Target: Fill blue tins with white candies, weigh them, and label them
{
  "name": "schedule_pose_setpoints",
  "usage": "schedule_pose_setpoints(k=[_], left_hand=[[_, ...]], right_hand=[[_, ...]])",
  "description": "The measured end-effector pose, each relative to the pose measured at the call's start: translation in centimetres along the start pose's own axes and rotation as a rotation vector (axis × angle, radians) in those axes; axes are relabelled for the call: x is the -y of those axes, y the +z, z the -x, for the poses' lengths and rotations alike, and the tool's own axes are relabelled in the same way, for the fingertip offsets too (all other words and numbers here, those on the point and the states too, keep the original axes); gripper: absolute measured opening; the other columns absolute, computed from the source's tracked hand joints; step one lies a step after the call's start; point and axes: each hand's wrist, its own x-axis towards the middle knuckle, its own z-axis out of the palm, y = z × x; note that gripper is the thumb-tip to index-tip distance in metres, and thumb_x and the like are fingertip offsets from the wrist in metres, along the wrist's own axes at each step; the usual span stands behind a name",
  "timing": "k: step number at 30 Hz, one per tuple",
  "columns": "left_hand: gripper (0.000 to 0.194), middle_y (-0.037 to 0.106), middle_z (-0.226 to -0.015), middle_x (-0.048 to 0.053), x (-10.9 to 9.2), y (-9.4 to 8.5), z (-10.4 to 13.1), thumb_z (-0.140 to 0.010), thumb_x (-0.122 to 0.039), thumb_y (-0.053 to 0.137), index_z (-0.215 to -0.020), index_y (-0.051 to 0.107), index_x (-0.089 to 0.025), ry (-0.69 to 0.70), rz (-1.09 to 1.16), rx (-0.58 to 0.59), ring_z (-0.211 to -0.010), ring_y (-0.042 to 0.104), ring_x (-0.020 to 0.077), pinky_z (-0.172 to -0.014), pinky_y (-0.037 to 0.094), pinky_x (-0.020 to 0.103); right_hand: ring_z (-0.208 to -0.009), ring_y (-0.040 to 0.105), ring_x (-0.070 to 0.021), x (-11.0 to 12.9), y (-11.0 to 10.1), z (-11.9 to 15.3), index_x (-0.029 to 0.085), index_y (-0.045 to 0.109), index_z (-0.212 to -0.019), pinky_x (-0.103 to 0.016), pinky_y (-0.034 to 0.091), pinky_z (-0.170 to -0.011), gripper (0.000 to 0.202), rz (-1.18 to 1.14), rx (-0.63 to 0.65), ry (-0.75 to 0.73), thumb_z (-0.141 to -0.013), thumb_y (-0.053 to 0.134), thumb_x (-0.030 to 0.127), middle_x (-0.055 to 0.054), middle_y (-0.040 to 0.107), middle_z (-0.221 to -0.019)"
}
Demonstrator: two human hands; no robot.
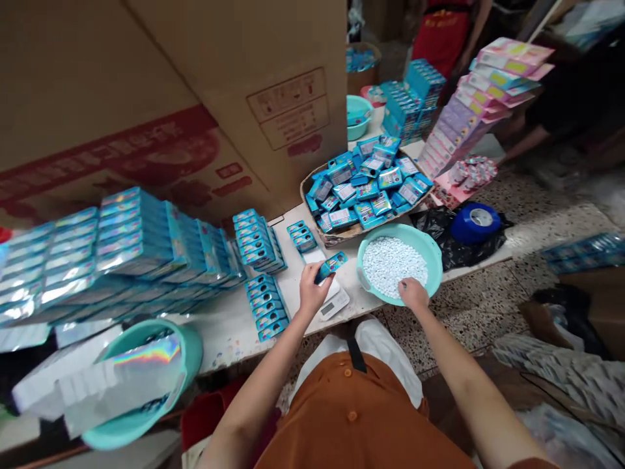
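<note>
A small blue printed box (334, 262) is held in my left hand (311, 290), its fingers closed round one end. Just below it on the bench lies a white digital scale (336, 305). My right hand (414, 293) reaches over the near rim of a turquoise basin (437, 264), fingers curled against small white pellets (390, 260). Whether any are between those fingers is hidden. Behind the basin, a cut-down carton (336, 240) is heaped with blue boxes (368, 189). Short rows of blue boxes (266, 309) stand left of the scale.
Stacked blue boxes (131, 241) fill the left, beside another turquoise basin (190, 345). A big cardboard carton (234, 85) walls the back. Blue tape (469, 225) rests on black plastic at right, near leaning pink boxes (463, 117). A person in a red apron (442, 39) stands beyond.
</note>
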Motion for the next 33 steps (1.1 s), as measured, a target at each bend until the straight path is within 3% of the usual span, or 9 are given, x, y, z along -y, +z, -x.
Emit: schedule_pose_setpoints(k=[2, 4, 10, 15, 20, 24, 30, 33], left_hand=[[0.037, 0.059, -0.104, 0.007, -2.6, 0.6, -1.3, -0.077, -0.031, 0.065, -0.114, 0.060, -0.026, 0.074, 0.024, 0.038, -0.100, 0.056, 0.0233, -0.089, 0.045, 0.036], [0.036, 0.060, -0.102, 0.007, -4.0, 2.0, -2.3, -0.078, -0.031, 0.065, -0.113, 0.061, -0.026, 0.120, 0.043, 0.091, -0.097, 0.057, 0.0230, -0.087, 0.046, 0.036], [0.033, 0.060, -0.097, 0.007, -3.6, 6.3, -2.7, -0.080, -0.029, 0.062, -0.113, 0.061, -0.025, 0.175, 0.048, 0.217, -0.093, 0.057, 0.0220, -0.083, 0.046, 0.035], [0.031, 0.061, -0.097, 0.006, -4.4, 7.0, -2.4, -0.080, -0.029, 0.061, -0.111, 0.062, -0.026, 0.191, 0.041, 0.300, -0.093, 0.057, 0.0224, -0.083, 0.046, 0.035], [0.031, 0.062, -0.098, 0.006, -5.1, 6.8, -2.0, -0.078, -0.033, 0.064, -0.107, 0.061, -0.025, 0.095, 0.072, 0.235, -0.093, 0.059, 0.0228, -0.084, 0.047, 0.036], [0.033, 0.061, -0.101, 0.007, -2.9, 5.5, -0.7, -0.075, -0.037, 0.067, -0.104, 0.060, -0.022, -0.045, 0.014, 0.127, -0.100, 0.056, 0.0235, -0.089, 0.045, 0.036], [0.035, 0.060, -0.088, 0.003, 3.6, 2.7, 3.0, -0.075, -0.043, 0.064, -0.100, 0.055, -0.020, -0.400, 0.017, -0.054, -0.082, 0.058, 0.0182, -0.077, 0.048, 0.031], [0.043, 0.060, -0.099, 0.005, 6.2, 1.8, 4.7, -0.073, -0.043, 0.066, -0.106, 0.051, -0.019, -0.436, 0.061, -0.133, -0.089, 0.060, 0.0178, -0.081, 0.049, 0.029]], right_hand=[[-0.093, 0.056, -0.0167, 0.2, -0.3, 0.1, 0.020, 0.067, -0.092, -0.024, 0.036, -0.073, 0.027, -0.012, -0.013, 0.019, -0.091, 0.043, 0.031, -0.007, 0.065, -0.097], [-0.092, 0.056, -0.0164, 0.3, -0.4, 0.3, 0.020, 0.067, -0.091, -0.024, 0.036, -0.073, 0.027, -0.016, -0.015, 0.038, -0.091, 0.043, 0.032, -0.007, 0.065, -0.097], [-0.089, 0.056, -0.0158, 0.2, -0.4, 0.4, 0.019, 0.066, -0.088, -0.024, 0.035, -0.071, 0.027, -0.018, -0.040, 0.043, -0.091, 0.042, 0.031, -0.006, 0.064, -0.095], [-0.090, 0.055, -0.0162, 0.1, -0.7, 0.5, 0.019, 0.065, -0.088, -0.024, 0.034, -0.068, 0.028, -0.060, -0.029, 0.023, -0.092, 0.040, 0.031, -0.007, 0.063, -0.094], [-0.092, 0.055, -0.0175, 0.1, -1.2, 0.5, 0.019, 0.066, -0.092, -0.024, 0.035, -0.069, 0.027, -0.066, 0.017, 0.034, -0.092, 0.041, 0.031, -0.008, 0.063, -0.096], [-0.092, 0.055, -0.0180, -0.2, -1.1, 0.4, 0.019, 0.067, -0.092, -0.025, 0.035, -0.069, 0.028, -0.043, 0.029, 0.035, -0.092, 0.042, 0.031, -0.008, 0.064, -0.098], [-0.087, 0.054, -0.0177, -0.6, 0.0, 0.1, 0.019, 0.068, -0.090, -0.026, 0.032, -0.067, 0.031, -0.010, 0.026, 0.011, -0.091, 0.040, 0.032, -0.008, 0.063, -0.095], [-0.086, 0.053, -0.0177, -0.6, 0.1, 0.1, 0.019, 0.068, -0.092, -0.027, 0.031, -0.066, 0.031, -0.005, 0.020, -0.001, -0.091, 0.040, 0.033, -0.008, 0.063, -0.095]])
